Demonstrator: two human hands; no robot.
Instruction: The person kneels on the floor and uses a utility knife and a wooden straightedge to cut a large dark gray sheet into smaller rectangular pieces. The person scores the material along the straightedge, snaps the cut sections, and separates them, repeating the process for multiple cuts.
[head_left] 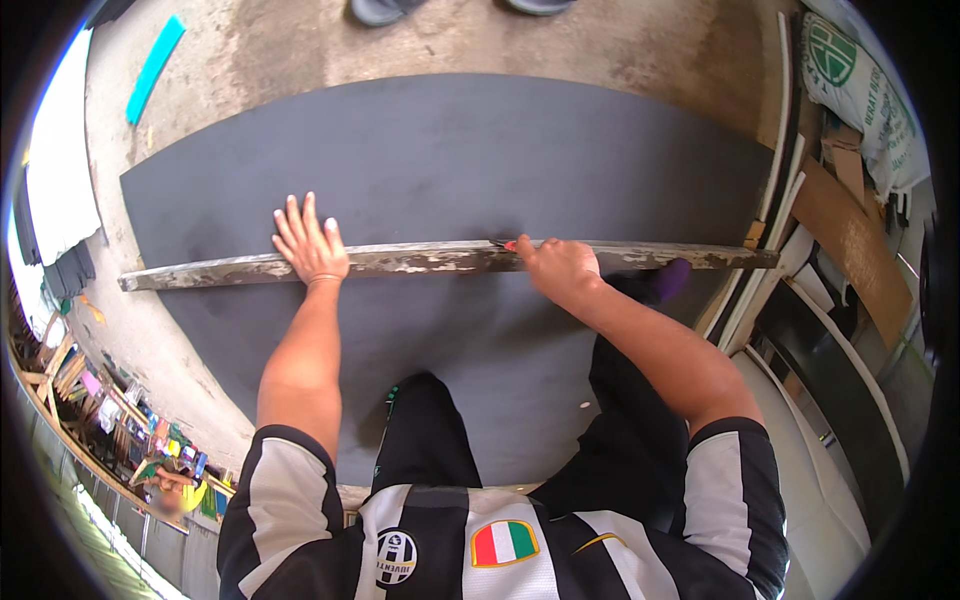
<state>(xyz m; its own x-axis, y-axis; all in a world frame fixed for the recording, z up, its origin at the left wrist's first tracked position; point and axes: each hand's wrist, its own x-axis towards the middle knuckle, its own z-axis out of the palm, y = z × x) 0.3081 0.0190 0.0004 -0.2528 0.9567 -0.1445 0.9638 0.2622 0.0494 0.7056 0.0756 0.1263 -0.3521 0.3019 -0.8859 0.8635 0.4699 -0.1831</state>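
Under right hand (556,268), half-hidden cutter (505,244)

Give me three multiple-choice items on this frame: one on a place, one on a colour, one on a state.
1. Where does the left hand rest?
A. flat on the long worn straightedge
B. on the white sack
C. on the bare concrete

2. What colour is the large sheet under the straightedge?
A. white
B. dark grey
C. turquoise

3. How is the right hand?
A. open, palm up
B. closed on a small red-tipped cutter
C. off the sheet, hanging free

Answers:
1. A: its fingers spread over the straightedge, pressing it to the sheet.
2. B: the sheet shows dark grey all across the floor.
3. B: the cutter tip pokes from the closed fist at the straightedge's edge.
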